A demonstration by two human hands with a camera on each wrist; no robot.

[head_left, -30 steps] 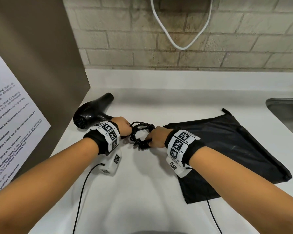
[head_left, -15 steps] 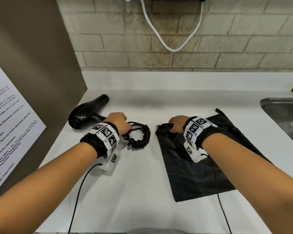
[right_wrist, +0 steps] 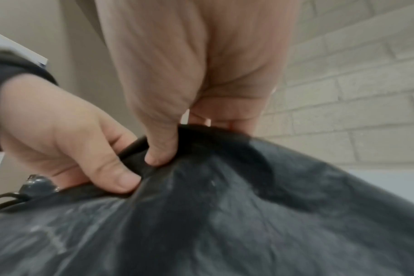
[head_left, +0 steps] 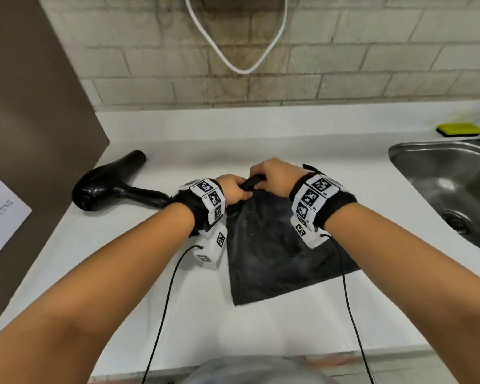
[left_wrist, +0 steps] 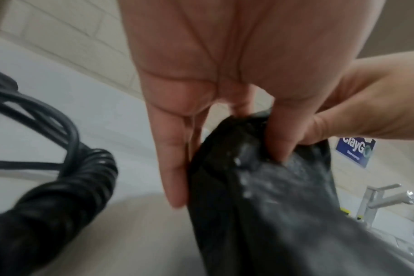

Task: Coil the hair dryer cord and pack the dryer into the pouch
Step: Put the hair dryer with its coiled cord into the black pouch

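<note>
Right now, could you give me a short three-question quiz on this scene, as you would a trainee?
1. True or false: the hair dryer is already inside the pouch.
2. What do the left hand and right hand grip? A) the cord B) the pouch's top edge C) the sponge
3. Fill in: the coiled cord lies on the ____ beside the pouch.

Key:
1. False; it lies on the counter, left of the pouch.
2. B; both hands pinch the top edge.
3. Counter.
</note>
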